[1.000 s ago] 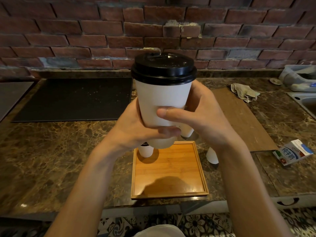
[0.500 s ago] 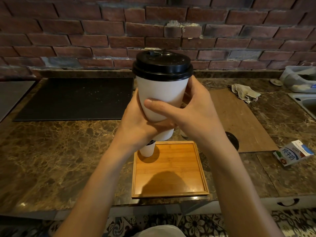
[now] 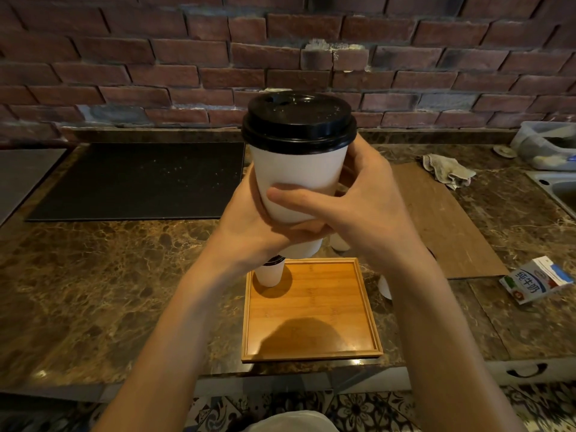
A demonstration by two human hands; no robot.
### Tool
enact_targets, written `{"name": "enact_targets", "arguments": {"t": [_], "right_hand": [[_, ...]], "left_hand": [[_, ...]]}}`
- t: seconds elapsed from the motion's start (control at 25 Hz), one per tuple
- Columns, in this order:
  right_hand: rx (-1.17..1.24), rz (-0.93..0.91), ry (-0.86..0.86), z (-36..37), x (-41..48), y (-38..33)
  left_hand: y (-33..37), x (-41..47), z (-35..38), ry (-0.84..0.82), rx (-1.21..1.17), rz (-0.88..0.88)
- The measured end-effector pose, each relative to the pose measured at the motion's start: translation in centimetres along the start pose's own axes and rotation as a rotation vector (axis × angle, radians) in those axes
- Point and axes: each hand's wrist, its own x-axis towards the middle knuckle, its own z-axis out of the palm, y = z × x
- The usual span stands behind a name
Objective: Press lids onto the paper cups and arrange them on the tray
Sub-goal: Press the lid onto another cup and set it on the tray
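A white paper cup (image 3: 297, 174) with a black lid (image 3: 298, 123) on it is held upright in the air above the counter. My left hand (image 3: 249, 222) grips its lower left side and my right hand (image 3: 361, 210) wraps its right side, thumb across the front. Below lies a square wooden tray (image 3: 311, 310). A second lidded white cup (image 3: 270, 272) stands in the tray's far left corner. Parts of two more white cups (image 3: 339, 244) show behind my right hand and wrist, beside the tray.
A black mat (image 3: 140, 179) lies on the marble counter (image 3: 93, 291) at the left. At the right are a brown board (image 3: 442, 222), a crumpled cloth (image 3: 448, 173), a milk carton (image 3: 536, 279), a sink edge (image 3: 558, 188) and a plastic container (image 3: 548, 145). A brick wall stands behind.
The held cup has stayed raised and sunk a little, with both hands settling lower round its body. The view has shifted slightly.
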Motion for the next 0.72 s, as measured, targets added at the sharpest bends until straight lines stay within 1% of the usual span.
{"name": "enact_targets", "arguments": {"t": [0.2, 0.4, 0.52, 0.72], "right_hand": [[0.135, 0.018, -0.094, -0.9, 0.2, 0.5], [0.197, 0.061, -0.152, -1.1, 0.2, 1.2], [0.206, 0.082, -0.158, -1.0, 0.1, 1.3], [0.128, 0.084, -0.124, -0.5, 0.4, 1.2]], "left_hand": [[0.2, 0.0, -0.3, -0.079, -0.034, -0.029], [0.4, -0.4, -0.7, -0.124, -0.015, -0.062], [0.4, -0.5, -0.5, -0.091, 0.0, -0.061], [0.1, -0.4, -0.3, -0.033, 0.02, -0.05]]}}
